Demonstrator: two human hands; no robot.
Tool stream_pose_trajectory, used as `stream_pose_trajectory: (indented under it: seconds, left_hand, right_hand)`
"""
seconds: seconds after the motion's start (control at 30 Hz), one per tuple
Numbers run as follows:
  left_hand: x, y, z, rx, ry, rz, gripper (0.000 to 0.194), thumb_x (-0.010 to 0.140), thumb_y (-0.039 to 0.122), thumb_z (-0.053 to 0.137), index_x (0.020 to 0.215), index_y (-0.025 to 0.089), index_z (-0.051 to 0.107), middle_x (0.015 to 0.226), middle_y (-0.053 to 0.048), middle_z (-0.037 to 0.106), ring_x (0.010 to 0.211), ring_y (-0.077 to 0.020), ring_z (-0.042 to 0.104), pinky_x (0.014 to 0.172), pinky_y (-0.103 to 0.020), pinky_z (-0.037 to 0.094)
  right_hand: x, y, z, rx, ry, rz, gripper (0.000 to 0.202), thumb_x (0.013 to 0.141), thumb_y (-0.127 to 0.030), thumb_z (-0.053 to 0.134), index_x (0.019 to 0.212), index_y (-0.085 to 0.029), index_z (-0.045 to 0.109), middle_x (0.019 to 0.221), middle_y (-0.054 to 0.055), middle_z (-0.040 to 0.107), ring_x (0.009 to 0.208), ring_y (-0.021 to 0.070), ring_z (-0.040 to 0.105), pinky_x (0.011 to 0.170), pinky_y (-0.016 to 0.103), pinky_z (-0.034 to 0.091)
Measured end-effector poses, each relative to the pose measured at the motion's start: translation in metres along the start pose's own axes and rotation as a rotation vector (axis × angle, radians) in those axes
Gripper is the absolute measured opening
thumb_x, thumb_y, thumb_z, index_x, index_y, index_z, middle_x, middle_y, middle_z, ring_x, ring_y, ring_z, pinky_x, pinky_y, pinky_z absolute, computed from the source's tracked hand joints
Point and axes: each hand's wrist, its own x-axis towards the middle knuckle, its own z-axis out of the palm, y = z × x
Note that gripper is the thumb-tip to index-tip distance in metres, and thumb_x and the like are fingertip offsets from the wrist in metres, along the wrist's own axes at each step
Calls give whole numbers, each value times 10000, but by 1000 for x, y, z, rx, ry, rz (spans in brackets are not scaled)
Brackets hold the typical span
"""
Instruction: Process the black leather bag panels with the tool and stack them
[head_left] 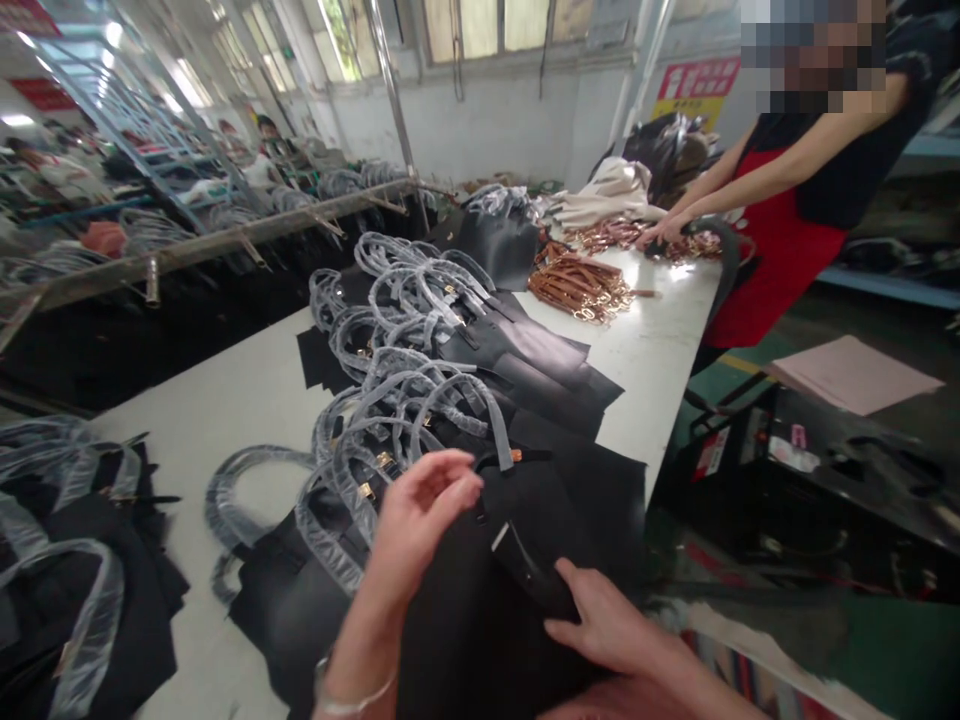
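Note:
My left hand (424,510) is raised over the black leather bag panels, its fingers loosely curled and the thumb apart, with nothing visible in it. Just behind it are plastic-wrapped bag handles (431,385) fixed to the panels, some with gold-coloured buckles. My right hand (604,612) grips the near end of a dark leather strap (525,565) between thumb and fingers. The strap's far end shows a pale edge and points toward my left hand. Below both hands lies a large black leather panel (465,630), whose near part is cut off by the frame.
More black panels with wrapped handles (97,570) lie at the left of the white table (187,420). Brown straps with metal clasps (581,285) are heaped farther back. A co-worker in a red apron (780,250) reaches over the table's far right. Black cases (825,470) stand beyond the right edge.

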Motion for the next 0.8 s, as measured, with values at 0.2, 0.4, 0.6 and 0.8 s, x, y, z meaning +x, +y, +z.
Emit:
stream_pose_trajectory:
  seconds: [0.2,0.4,0.6,0.8]
  left_hand:
    - [39,-58,39,893,44,177,221,777,139,622,991,159,571,1060,-115,563,1079,-275,521,941,-440,417]
    - [40,-71,29,850,28,248,120,859,89,482,801,192,500,883,-50,542,888,-208,537,825,-376,463]
    - [10,-70,12,488,65,273,194,920,128,389,978,202,559,1044,-69,615,1016,-191,580,947,-371,447]
    - [-15,-74,12,146,81,-108,142,792,293,627,741,176,567,842,-39,675,716,-158,628,680,-279,495]
  right_hand:
    - [1,11,4,110,12,96,721,742,-428,608,1333,-33,491,1220,230,631,1149,339,569,996,403,414]
    - [6,30,14,210,72,148,710,681,-455,645,1275,-72,570,1308,217,596,1215,343,542,1051,399,390]
    - [11,39,8,231,172,188,710,598,-574,667,1145,-121,670,1199,167,678,1147,353,593,992,361,460]
    - [12,22,-6,267,208,145,649,589,-599,675,1057,-150,699,967,112,746,990,331,655,854,331,524]
